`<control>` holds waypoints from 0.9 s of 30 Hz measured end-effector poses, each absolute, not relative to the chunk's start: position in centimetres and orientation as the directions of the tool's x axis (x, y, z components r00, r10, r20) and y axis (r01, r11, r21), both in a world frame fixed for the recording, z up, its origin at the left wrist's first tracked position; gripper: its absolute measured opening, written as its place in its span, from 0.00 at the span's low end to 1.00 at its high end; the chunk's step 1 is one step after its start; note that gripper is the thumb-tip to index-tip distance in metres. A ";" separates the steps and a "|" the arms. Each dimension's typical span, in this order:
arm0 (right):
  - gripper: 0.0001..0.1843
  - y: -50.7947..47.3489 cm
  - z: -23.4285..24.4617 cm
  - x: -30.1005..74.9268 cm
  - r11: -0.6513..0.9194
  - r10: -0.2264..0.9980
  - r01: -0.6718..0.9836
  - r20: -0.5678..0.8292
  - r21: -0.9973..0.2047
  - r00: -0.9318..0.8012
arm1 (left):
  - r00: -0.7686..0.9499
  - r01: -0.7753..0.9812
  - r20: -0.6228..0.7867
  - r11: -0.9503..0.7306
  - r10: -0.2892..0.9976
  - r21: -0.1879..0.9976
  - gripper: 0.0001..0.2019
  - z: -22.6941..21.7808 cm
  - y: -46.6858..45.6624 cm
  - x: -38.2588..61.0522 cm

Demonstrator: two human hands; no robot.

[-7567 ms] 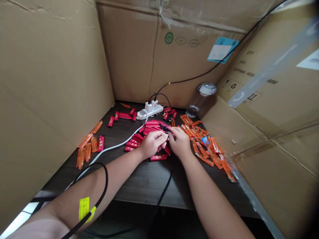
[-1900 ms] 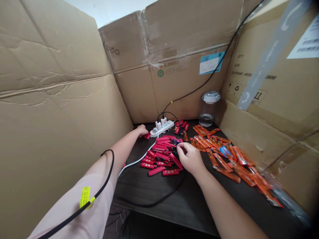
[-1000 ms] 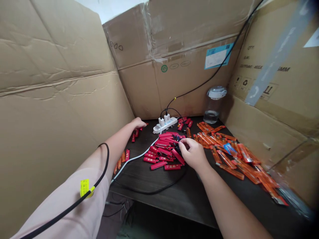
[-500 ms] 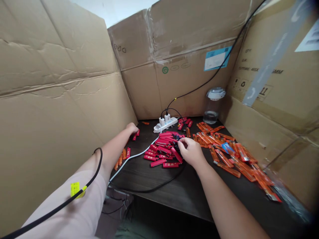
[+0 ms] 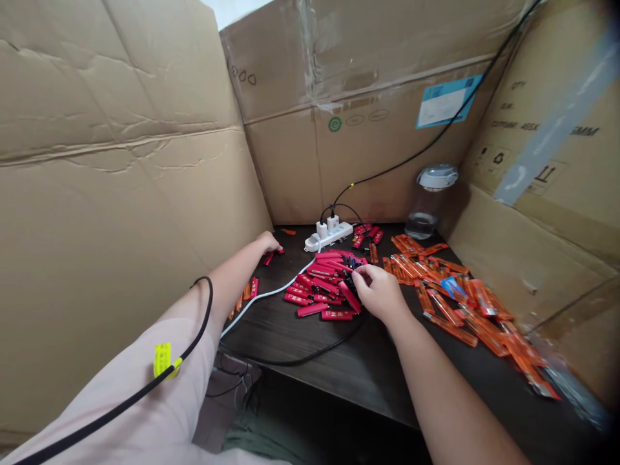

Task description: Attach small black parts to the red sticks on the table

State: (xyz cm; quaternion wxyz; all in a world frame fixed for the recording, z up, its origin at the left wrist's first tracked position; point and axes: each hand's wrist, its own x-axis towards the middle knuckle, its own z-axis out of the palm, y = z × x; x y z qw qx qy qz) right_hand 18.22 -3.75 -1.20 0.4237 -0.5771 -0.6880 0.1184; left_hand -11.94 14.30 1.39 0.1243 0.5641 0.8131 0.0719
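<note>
The right hand (image 5: 378,295) is right on the heap of red lighters (image 5: 322,281) in the middle of the counter (image 5: 310,342), its grip closed in among them, though I can't tell on what! The left hand (image 5: 268,242) is out near the back-left corner, its grip hidden, just above a stray red lighter (image 5: 268,259). Orange lighters (image 5: 450,310) fan out toward the right edge.

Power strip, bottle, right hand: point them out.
Power strip (image 5: 330,237), head view, white casing.
Bottle (image 5: 426,206), head view, clear wall.
Right hand (image 5: 380,294), head view, back of hand.
</note>
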 end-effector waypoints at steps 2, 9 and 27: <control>0.13 -3.8 -1.2 18.2 0.300 0.899 0.695 0.438 -0.653 0.023 | -0.323 0.902 -0.125 0.345 0.938 0.261 0.18 1.5 14.3 -11.7; 0.12 -3.8 -1.2 18.3 0.296 0.906 0.705 0.423 -0.645 0.007 | -0.287 0.917 -0.131 0.311 0.949 0.250 0.18 3.4 13.2 -11.1; 0.11 -4.0 -1.3 18.1 0.328 0.916 0.745 0.389 -0.580 -0.100 | -0.254 0.967 -0.219 0.248 0.942 -0.053 0.14 3.6 2.6 -13.8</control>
